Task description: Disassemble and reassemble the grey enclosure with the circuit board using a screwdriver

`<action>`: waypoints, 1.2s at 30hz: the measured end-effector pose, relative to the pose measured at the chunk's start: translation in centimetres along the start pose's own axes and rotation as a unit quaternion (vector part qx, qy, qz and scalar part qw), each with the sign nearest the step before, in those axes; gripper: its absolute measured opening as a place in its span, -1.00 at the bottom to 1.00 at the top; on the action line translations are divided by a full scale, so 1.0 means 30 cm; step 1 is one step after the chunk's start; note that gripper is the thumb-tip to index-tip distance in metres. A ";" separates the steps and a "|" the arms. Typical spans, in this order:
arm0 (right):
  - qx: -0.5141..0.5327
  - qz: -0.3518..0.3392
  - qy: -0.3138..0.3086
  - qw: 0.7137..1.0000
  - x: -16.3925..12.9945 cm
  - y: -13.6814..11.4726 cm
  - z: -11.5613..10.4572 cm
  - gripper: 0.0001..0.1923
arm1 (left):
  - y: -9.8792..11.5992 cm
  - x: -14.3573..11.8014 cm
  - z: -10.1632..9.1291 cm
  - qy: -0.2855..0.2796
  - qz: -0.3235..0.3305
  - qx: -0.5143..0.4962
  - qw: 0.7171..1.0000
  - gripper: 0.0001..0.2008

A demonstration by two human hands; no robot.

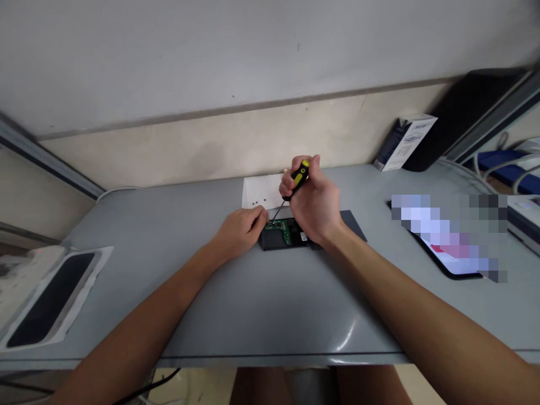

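Observation:
In my right hand is a small black-and-yellow screwdriver, gripped round its handle. It leans, and its thin shaft runs down to the upper left part of a green circuit board. This board sits in an opened black electronic device lying flat on the table. My left hand is closed at the device's left end, with thumb and fingertips pinched by the upper left corner. My right hand hides part of the device's right side. A dark flat panel shows beyond that wrist.
Several tiny dark screws lie on a white paper behind the device. To the right are a lit tablet, partly blurred, and an upright box beside a black object. A dark phone-like panel lies on the grey table at left.

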State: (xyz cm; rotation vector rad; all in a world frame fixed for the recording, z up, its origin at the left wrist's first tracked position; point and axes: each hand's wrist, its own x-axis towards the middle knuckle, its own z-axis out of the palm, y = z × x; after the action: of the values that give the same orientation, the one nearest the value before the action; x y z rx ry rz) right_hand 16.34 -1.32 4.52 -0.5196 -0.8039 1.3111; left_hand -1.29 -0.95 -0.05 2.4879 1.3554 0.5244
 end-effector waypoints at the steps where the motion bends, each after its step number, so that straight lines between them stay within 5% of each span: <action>1: -0.003 -0.001 0.002 1.000 -0.001 0.000 0.002 -0.45 | 0.001 0.000 0.000 0.000 0.001 -0.001 1.000 -0.63; 36: 0.034 0.013 0.001 0.999 0.004 0.014 -0.011 -0.51 | 0.008 -0.001 -0.003 0.015 -0.022 0.004 1.000 -0.62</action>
State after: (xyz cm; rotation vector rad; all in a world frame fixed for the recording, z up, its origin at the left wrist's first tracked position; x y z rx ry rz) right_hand 16.34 -1.09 4.02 -0.4794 -0.7509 1.3559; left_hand -1.14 -1.09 0.12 2.4600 1.4209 0.5506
